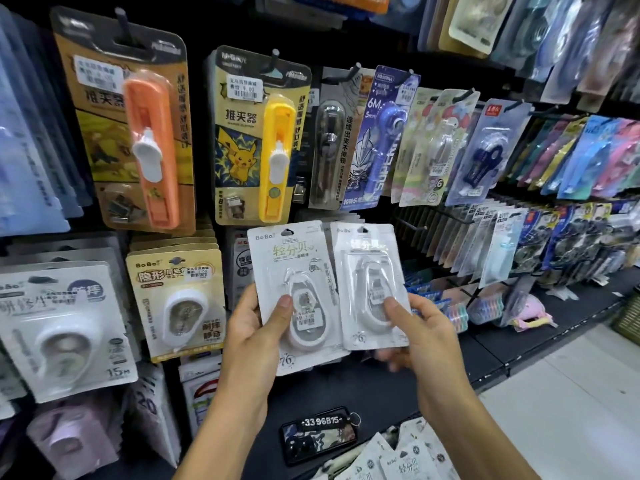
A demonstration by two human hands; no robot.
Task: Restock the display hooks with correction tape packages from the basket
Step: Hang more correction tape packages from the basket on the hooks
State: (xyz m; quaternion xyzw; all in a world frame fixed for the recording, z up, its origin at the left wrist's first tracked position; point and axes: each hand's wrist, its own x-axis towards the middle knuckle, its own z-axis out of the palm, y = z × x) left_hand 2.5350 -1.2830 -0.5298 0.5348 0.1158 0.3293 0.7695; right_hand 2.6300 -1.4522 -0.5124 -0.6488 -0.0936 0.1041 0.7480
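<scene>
My left hand (256, 327) grips a white correction tape package (294, 271) by its lower edge, thumb on the blister. My right hand (420, 336) pinches a second white package (370, 271) just to the right, its edge overlapping the first. Both packages are upright in front of the black display wall, below the hooks of the upper row. More of the same white packages (398, 462) lie in a pile at the bottom right; the basket itself is not visible.
Orange (124, 133) and yellow (259, 140) clip-pusher packs hang above. Beige (176, 296) and white (59, 327) tape packs hang to the left. Bare hooks (412, 225) stick out to the right, among rows of packs. A phone with a tag (318, 434) lies on the shelf ledge.
</scene>
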